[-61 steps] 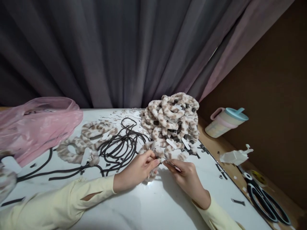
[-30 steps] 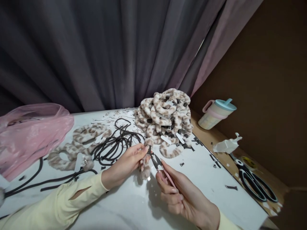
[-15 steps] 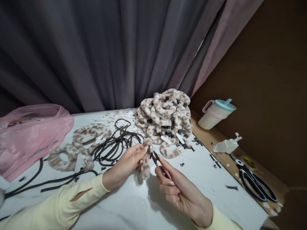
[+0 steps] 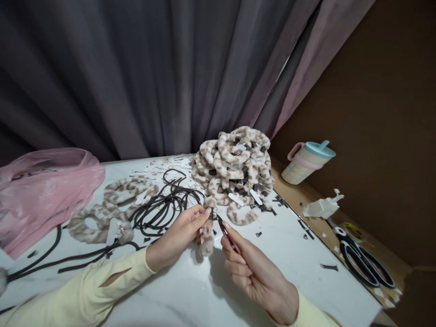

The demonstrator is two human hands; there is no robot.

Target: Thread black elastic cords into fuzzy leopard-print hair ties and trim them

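Note:
My left hand [image 4: 184,230] pinches a spotted furry strap [image 4: 206,246] by its black end, where a small metal ring shows. Part of the strap hangs below the fingers, and the rest is hidden by the hand. In my right hand [image 4: 257,272] is a pair of small pliers [image 4: 225,233] with dark jaws and pinkish handles. Its tip points at the black end and sits close beside it; contact is too small to tell. Behind both hands rises a pile of furry straps [image 4: 235,159] with white tags.
Left of my hands lie a tangle of black cord [image 4: 166,204], two furry loops [image 4: 90,225] and a pink plastic bag [image 4: 51,190]. Black scraps dot the white table [image 4: 272,281]. To the right are scissors [image 4: 364,261], tape [image 4: 354,230], a white packet [image 4: 322,207] and a tumbler [image 4: 304,163].
The pliers' jaws have come closer together and shifted slightly down and right from the black end. A tiny dark bit now shows just below it. My left hand is almost still.

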